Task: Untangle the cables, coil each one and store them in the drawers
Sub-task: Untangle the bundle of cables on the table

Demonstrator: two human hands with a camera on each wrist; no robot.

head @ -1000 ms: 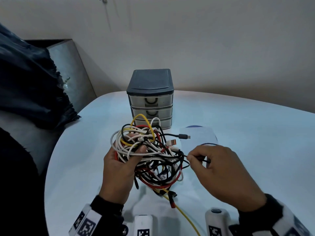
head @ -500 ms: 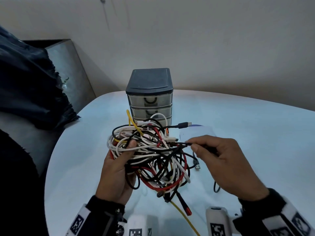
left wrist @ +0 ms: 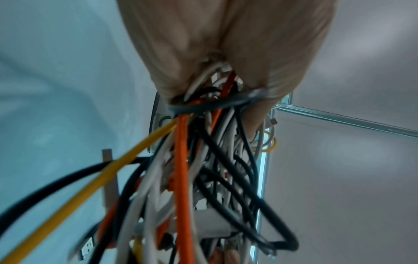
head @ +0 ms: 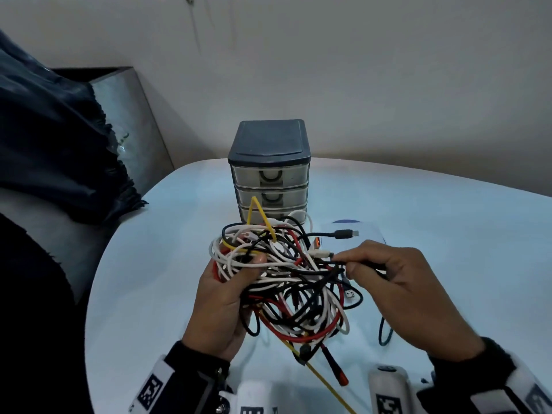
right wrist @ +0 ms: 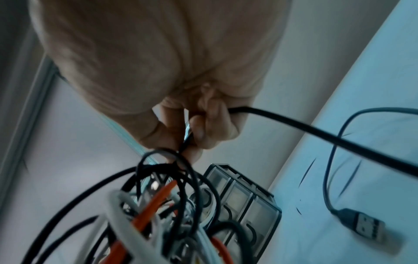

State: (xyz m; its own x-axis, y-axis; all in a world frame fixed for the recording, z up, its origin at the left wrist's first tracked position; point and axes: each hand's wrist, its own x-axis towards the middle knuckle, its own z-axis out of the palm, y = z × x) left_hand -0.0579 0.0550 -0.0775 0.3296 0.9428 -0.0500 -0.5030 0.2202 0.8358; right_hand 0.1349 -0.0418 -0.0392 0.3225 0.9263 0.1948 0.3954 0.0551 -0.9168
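Tangle (head: 280, 273) higher than before, USB-C plug (head: 346, 233) pointing right, horizontal.

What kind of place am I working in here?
Probably a plain indoor room, home or office, not a workshop: a rounded white table against a bare wall, a small three-drawer plastic organiser on it, and dark fabric draped at the left.

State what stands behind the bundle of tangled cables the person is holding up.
Behind the cable bundle stands a small drawer unit on the table. Its top two drawers show, shut; the bundle covers most of the bottom drawer.
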